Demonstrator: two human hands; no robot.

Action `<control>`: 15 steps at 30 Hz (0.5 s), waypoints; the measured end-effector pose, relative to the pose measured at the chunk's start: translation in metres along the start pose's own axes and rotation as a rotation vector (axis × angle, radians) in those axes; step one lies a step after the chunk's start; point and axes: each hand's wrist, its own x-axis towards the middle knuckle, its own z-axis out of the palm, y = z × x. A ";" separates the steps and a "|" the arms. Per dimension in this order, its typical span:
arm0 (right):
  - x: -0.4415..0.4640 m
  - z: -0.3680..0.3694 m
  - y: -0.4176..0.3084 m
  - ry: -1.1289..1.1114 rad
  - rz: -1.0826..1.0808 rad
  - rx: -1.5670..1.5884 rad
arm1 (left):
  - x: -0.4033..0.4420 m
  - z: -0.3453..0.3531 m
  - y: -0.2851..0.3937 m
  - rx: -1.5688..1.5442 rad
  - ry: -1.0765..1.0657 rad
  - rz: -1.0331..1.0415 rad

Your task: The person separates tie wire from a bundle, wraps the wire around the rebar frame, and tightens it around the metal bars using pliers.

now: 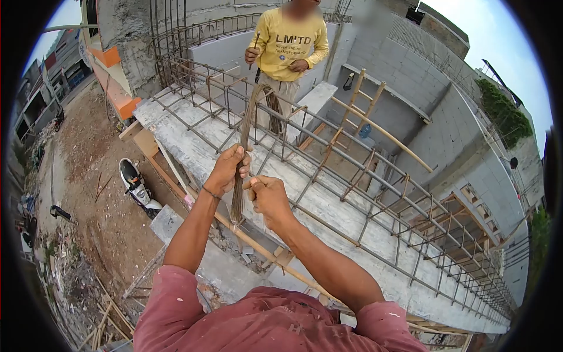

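Observation:
A long bundle of thin wire [248, 120] is bent over at its top and hangs down in front of me. My left hand [230, 167] is wrapped round the bundle near its middle. Close beside it on the right, my right hand [267, 198] has its fingers pinched together at the bundle's edge; a thin strand seems to hang below them, but what they grip is too small to make out. Behind the hands, a cage of steel reinforcing bars [316, 161] runs along a grey concrete slab [287, 182].
A person in a yellow shirt [290, 47] stands beyond the bars, holding a thin tool. A bamboo ladder [356, 111] leans at the right. Down on the left, a motorcycle [138, 188] stands on dirt. A bamboo pole [249, 239] runs below my hands.

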 end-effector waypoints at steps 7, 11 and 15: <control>0.038 0.026 -0.062 0.089 -0.135 0.289 | 0.001 -0.008 -0.010 0.131 0.043 0.077; 0.025 0.024 -0.058 -0.008 -0.101 0.192 | -0.002 -0.011 0.005 0.070 0.022 0.053; 0.021 0.002 -0.072 -0.211 0.077 0.144 | 0.016 -0.015 0.031 0.081 -0.053 0.068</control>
